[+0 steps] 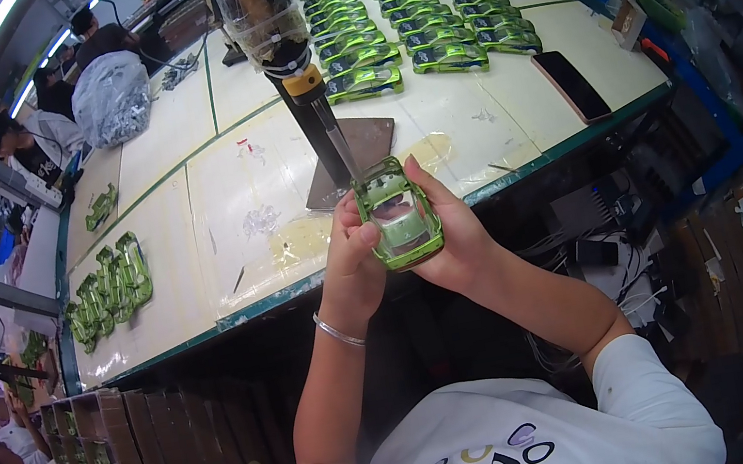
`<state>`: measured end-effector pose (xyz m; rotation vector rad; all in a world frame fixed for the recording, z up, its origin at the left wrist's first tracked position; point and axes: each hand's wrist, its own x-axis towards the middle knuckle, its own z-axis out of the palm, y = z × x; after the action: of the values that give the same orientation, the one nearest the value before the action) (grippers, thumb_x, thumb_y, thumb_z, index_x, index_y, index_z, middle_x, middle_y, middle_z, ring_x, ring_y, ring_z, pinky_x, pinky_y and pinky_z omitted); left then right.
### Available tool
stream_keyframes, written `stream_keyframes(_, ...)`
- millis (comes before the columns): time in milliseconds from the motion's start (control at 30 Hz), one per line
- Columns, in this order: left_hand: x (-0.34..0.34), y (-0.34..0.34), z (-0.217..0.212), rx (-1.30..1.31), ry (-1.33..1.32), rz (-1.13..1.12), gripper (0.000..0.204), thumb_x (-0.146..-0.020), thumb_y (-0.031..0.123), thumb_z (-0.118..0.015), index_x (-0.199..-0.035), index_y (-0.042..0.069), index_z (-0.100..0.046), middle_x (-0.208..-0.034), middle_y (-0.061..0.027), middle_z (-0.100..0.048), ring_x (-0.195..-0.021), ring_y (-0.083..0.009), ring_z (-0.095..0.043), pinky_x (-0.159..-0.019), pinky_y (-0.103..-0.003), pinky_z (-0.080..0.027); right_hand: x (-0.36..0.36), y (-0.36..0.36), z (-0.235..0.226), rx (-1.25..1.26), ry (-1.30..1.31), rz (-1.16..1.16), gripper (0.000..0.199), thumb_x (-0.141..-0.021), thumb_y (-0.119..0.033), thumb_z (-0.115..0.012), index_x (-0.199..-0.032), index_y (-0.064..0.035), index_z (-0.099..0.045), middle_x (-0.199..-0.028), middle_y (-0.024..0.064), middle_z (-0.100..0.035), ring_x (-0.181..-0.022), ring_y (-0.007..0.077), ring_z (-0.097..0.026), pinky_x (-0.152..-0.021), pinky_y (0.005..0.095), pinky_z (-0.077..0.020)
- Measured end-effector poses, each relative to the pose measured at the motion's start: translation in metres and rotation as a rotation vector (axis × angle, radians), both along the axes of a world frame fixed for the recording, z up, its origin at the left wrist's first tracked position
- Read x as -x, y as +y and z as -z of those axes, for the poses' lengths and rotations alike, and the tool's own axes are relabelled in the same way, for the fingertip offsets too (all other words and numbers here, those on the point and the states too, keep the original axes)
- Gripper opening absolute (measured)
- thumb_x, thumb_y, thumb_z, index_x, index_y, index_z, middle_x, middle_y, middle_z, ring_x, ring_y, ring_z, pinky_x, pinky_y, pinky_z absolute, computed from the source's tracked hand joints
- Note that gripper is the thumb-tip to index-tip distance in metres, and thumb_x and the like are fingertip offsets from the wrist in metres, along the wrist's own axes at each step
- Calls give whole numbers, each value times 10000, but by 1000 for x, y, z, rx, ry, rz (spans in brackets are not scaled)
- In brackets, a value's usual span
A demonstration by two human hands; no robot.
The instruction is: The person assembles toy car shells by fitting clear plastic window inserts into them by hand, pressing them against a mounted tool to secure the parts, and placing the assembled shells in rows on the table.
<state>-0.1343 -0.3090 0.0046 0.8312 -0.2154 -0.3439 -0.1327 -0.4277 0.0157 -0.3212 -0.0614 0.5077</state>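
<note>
A translucent green toy car body shell [405, 226] is held up at the table's near edge, its hollow side facing me. My left hand [353, 260] grips its left side, with the thumb over the rim. On the other side my right hand [454, 236] closes round the shell, thumb along the upper right edge. A black upright tool with a yellow collar [303, 82] stands just beyond, its thin metal shaft reaching down to the shell's far end. Whether the tip touches the shell I cannot tell. A dark flat base plate [366, 142] lies behind it.
Rows of finished-looking green toy cars [430, 25] fill the far table. More green shells [111, 290] stand at the left, with a single one [101, 207] behind. A phone [571, 86] lies right; a plastic bag [113, 98] sits far left. Cartons [180, 441] stand below. Other people work nearby.
</note>
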Motion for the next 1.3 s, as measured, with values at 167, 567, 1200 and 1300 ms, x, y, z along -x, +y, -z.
stream_keyframes(167,-1,2,-1,-62,45,-61,758,-648,251,-670,-1200,-13,-223,-1067,-106,-477,-998,-175,-488,-860,-299,-404,6,-1,-2,129,41,46,474,-883,-428,-301,-1083,-28,-457,-1003,111,-553,-915,205,-554,-811,329,-447)
stream_keyframes(567,1,-3,12,-170,-18,-102,848,-667,216,-661,-1248,-23,-91,-1075,-152,-456,-846,-173,-527,-620,-254,-472,4,-1,3,243,36,103,375,-849,-401,-341,-971,-85,-502,-771,51,-571,-555,160,-553,-415,282,-453)
stream_keyframes(1200,28,10,23,-181,-331,-20,1156,-581,239,-751,-1308,61,130,-1317,-209,-233,-1192,-287,-297,-955,-410,-273,-33,-23,30,-83,160,-337,497,-836,-452,-311,-944,-10,-509,-661,181,-518,-353,132,-351,-297,228,-310)
stream_keyframes(1300,28,9,18,-193,-326,-16,1193,-569,253,-760,-1301,65,163,-1331,-216,-200,-1225,-283,-250,-966,-409,-258,-41,-26,36,-186,18,-482,488,-837,-444,-323,-950,-11,-515,-697,181,-529,-441,139,-405,-311,221,-310)
